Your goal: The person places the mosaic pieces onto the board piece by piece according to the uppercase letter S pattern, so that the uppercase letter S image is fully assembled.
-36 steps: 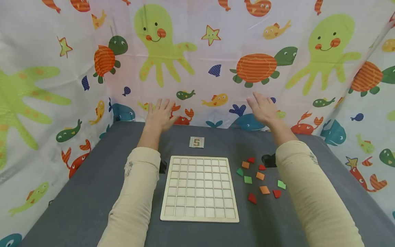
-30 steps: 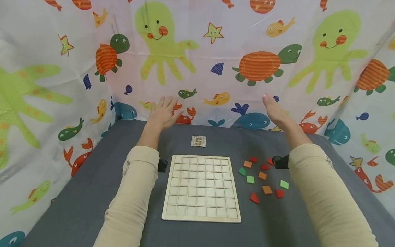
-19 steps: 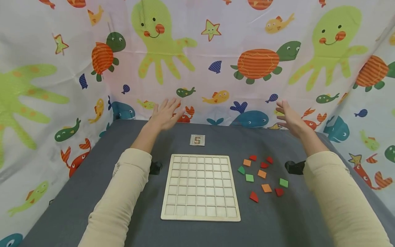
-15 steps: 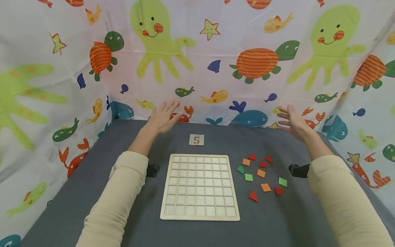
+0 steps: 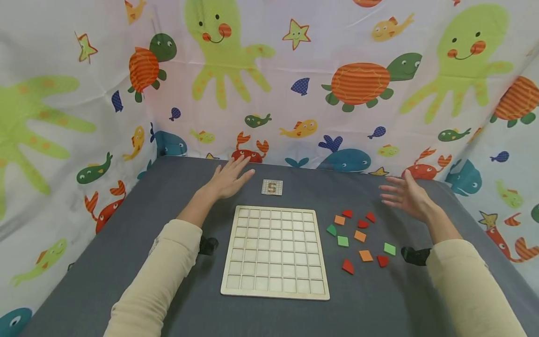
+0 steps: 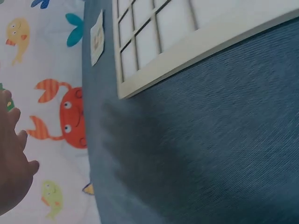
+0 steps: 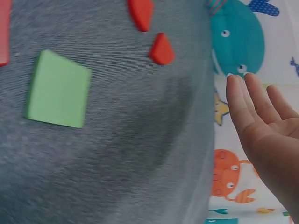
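A: Head view: left hand (image 5: 229,180) stood back-up off the board's far left corner, fingers extended, thumb apart. Right hand (image 5: 407,196) was near the surface's far right corner, palm turned toward the left edge, fingers straight and thumb raised.

B: Where was the grid board (image 5: 275,260)?

A: Mid-surface, on the grey cloth (image 5: 294,318). The small card (image 5: 272,187) with an S-like pattern lay between it and the surface's far edge. Coloured pieces (image 5: 360,236), eleven counted (red, orange, green), lay scattered between the board and the surface's right edge.

B: Did the wrist views add anything?

A: The left one gave a close look at a board corner with its raised rim, plus a dark shadow on the cloth; only some fingers and part of the hand fitted in.

B: And the right?

A: The thickness of a light green piece (image 7: 58,88), unclear from the head camera, and gaps between the extended fingers. Only the head view took in the whole board and every counted piece together.
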{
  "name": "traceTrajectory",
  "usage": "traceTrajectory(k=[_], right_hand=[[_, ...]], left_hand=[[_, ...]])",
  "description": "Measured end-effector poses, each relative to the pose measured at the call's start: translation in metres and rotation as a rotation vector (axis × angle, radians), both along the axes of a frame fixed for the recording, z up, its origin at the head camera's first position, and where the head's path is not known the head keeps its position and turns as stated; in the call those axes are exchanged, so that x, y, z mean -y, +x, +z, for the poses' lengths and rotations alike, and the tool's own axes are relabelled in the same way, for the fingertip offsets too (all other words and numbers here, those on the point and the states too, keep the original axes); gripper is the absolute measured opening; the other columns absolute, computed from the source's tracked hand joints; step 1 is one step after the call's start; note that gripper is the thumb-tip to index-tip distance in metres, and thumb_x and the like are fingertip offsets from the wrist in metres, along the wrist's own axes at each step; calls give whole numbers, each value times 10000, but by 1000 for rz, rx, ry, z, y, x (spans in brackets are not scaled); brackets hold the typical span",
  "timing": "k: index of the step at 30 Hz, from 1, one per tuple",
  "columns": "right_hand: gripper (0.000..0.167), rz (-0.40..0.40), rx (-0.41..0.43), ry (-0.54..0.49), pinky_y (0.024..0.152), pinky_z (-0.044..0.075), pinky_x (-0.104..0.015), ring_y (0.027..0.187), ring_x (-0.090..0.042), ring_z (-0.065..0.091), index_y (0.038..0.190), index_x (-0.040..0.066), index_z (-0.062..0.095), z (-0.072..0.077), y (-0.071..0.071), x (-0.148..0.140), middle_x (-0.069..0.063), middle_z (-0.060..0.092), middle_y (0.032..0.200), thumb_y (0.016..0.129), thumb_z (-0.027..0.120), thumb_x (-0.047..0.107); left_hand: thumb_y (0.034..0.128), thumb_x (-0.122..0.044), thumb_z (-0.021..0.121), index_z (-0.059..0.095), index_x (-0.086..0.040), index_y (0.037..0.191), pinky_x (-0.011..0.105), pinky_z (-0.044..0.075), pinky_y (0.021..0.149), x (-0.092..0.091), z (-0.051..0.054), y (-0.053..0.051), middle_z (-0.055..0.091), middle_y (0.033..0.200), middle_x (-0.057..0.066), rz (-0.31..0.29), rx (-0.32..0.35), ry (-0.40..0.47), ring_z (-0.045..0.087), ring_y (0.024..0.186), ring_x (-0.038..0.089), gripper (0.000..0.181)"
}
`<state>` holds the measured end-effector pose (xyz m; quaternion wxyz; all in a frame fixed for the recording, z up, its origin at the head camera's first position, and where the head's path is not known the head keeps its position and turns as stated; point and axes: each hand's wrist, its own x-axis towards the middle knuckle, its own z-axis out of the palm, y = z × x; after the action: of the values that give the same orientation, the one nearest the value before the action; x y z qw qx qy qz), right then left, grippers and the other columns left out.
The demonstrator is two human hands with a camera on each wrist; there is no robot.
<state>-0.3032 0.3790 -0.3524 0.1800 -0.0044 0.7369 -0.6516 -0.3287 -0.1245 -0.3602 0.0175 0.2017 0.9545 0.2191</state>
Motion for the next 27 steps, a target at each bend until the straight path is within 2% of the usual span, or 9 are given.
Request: traceTrajectory(k=[2, 4, 5, 8, 13, 16, 19, 23, 27], right_hand=[[965, 0, 12, -21, 995, 405, -365, 1334, -413, 300, 1509, 66, -122, -7, 1, -1, -271, 1, 1542, 866, 158, 728], [965, 7, 20, -21, 940, 455, -323, 1378, -476, 70, 1506, 65, -129, -13, 2, -3, -274, -14, 1541, 866, 153, 730], [962, 12, 24, -21, 927, 464, -316, 1377, -481, 58, 1504, 62, -134, -16, 2, -3, -277, -20, 1540, 871, 151, 728], [951, 24, 38, -9, 926, 465, -325, 1376, -478, 63, 1502, 55, -134, -24, 3, -4, -288, -18, 1536, 883, 149, 719], [904, 57, 41, 60, 899, 479, -323, 1349, -436, 211, 1510, 46, -110, -33, 1, -4, -308, 32, 1528, 924, 154, 682], [867, 79, 40, 91, 905, 474, -325, 1348, -445, 211, 1512, 43, -102, -37, 1, -5, -317, 48, 1524, 949, 152, 651], [840, 92, 45, 102, 966, 437, -366, 1371, -475, 129, 1510, 41, -111, -41, 2, -7, -318, 41, 1524, 967, 151, 626], [823, 92, 65, 141, 1043, 342, -438, 1384, -464, 118, 1512, 28, -99, -44, 4, -6, -305, 56, 1530, 995, 233, 575], [775, 106, 71, 165, 1054, 313, -439, 1382, -444, 164, 1514, 6, -64, -47, 4, -3, -298, 98, 1528, 1026, 323, 468]], left_hand=[[1014, -521, 300, 114, -189, 1553, 620, 39, 1080, -2, -7, 1, 53, 1593, 50, -28, 12, 11, 9, 1438, 302, 660], [1007, -508, 356, 118, -186, 1553, 655, 88, 1057, -4, -14, 4, 45, 1593, 53, -60, 32, 33, 16, 1437, 311, 676], [1003, -501, 381, 118, -188, 1553, 658, 110, 1052, -5, -17, 5, 44, 1593, 55, -73, 41, 44, 24, 1437, 314, 685], [993, -468, 449, 126, -169, 1552, 662, 155, 1041, -6, -28, 11, 43, 1592, 77, -104, 76, 76, 49, 1435, 323, 712], [986, -394, 514, 159, -109, 1542, 617, 151, 1069, -4, -41, 19, 94, 1576, 153, -146, 141, 71, 89, 1424, 363, 719], [989, -382, 510, 179, -84, 1535, 655, 104, 1054, -3, -44, 25, 124, 1565, 181, -165, 192, 39, 76, 1415, 403, 705], [989, -402, 496, 194, -87, 1533, 692, 71, 1030, -2, -47, 30, 131, 1564, 176, -171, 231, -4, 57, 1411, 419, 698], [983, -437, 486, 213, -96, 1531, 688, 57, 1034, -1, -52, 36, 134, 1564, 174, -177, 245, -28, 61, 1411, 421, 701], [973, -452, 504, 211, -108, 1533, 659, 32, 1054, 3, -55, 40, 134, 1566, 165, -187, 249, -21, 66, 1416, 400, 720]])
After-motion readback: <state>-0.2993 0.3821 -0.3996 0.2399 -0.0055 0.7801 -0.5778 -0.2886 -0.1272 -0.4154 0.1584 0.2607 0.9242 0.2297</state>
